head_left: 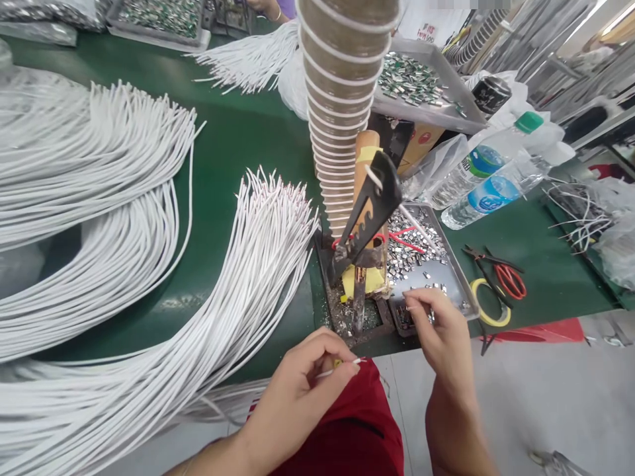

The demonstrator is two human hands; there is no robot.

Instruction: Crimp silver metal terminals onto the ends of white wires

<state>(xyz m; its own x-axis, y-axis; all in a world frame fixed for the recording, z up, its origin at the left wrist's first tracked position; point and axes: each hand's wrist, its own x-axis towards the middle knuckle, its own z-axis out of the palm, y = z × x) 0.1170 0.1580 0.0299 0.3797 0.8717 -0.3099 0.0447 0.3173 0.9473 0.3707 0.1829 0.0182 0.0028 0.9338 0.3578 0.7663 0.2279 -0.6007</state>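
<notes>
My left hand [307, 390] is closed around a white cable [358, 361]; its thumb and forefinger pinch it close to the end, where thin wire ends stick out. Over the near edge of a metal tray [404, 285], my right hand [444, 337] has thumb and fingertips pressed together; whatever they may hold is too small to make out. Small silvery metal pieces [409, 248] lie scattered in that tray. Just beyond my hands, a wooden-handled soldering iron [366, 182] points downward in a black notched bracket [367, 211].
A ribbed hose [342, 99] rises behind the bracket. Bundles of white cables [268, 231] cover the left. To the right are water bottles [496, 192], pliers [496, 264] and a yellow tape roll [499, 322]. A tray of green-and-silver connectors [471, 119] stands behind.
</notes>
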